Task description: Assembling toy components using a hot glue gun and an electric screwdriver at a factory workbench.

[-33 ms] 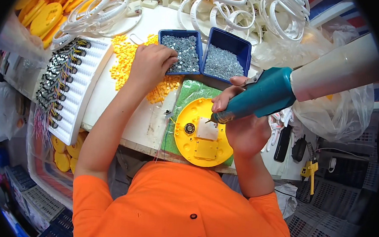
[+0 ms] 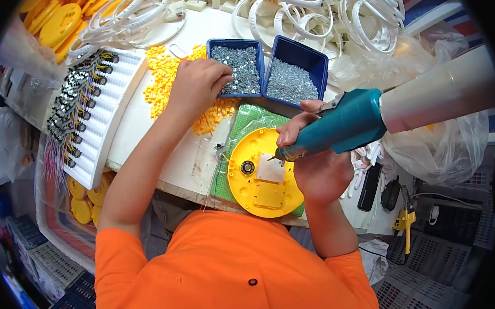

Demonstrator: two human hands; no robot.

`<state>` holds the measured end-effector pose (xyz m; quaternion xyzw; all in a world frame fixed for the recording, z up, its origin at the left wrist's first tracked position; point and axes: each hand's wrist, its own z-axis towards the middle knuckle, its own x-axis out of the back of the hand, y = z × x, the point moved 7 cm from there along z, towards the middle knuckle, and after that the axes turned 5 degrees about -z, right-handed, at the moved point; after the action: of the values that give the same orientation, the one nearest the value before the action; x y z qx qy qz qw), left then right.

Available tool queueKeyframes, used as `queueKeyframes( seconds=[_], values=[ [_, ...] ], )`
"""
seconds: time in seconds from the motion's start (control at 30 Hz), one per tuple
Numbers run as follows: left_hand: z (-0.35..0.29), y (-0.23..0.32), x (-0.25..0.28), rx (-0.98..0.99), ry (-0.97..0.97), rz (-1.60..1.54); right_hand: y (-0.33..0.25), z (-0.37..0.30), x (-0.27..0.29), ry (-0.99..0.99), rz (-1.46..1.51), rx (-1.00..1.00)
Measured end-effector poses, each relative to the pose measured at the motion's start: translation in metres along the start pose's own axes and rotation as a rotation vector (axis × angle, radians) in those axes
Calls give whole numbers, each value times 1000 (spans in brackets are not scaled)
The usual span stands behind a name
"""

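Note:
My left hand (image 2: 199, 85) reaches over the left rim of a blue bin of small metal screws (image 2: 238, 69). Its fingertips are pinched together just above the screws, and anything between them is too small to make out. My right hand (image 2: 320, 173) is wrapped round a teal electric screwdriver (image 2: 340, 123), which slants down to the left. The tip of its bit hovers over or touches a white part on a round yellow plastic housing (image 2: 245, 188); which, I cannot tell. A small round black component (image 2: 248, 167) sits in the housing, which lies on a green mat (image 2: 223, 178).
A second blue bin (image 2: 297, 81) holds finer metal pieces. Small yellow parts (image 2: 161, 78) lie scattered left of the bins. A white ridged tray (image 2: 105, 123) carries wired components. White rings (image 2: 312, 17) and yellow discs (image 2: 60, 24) pile up behind. Clear plastic bags (image 2: 440, 146) lie at right.

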<state>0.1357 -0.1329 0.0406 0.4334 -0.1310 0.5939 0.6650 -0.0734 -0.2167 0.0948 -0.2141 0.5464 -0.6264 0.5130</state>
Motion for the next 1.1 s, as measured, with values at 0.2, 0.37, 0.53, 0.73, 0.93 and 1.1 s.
queueKeyframes(
  seconds=[0.2, 0.37, 0.53, 0.73, 0.93, 1.1],
  values=[
    [-45, 84, 9, -10, -113, -314, -2, -5, -1, 82, 199, 8],
    [-80, 109, 1, 2, -160, -406, 2, -5, -11, 13, 264, -18],
    [-91, 108, -2, 72, -127, -460, 4, -7, -20, 7, 250, -81],
    [-96, 105, -4, 134, -109, -534, 4, -11, -26, 15, 283, -89],
    [-92, 110, 0, 87, -83, -494, 0, -11, -24, 41, 210, -63],
    [-94, 109, 1, 98, -58, -508, 3, -15, -22, 110, 264, -39]
  ],
)
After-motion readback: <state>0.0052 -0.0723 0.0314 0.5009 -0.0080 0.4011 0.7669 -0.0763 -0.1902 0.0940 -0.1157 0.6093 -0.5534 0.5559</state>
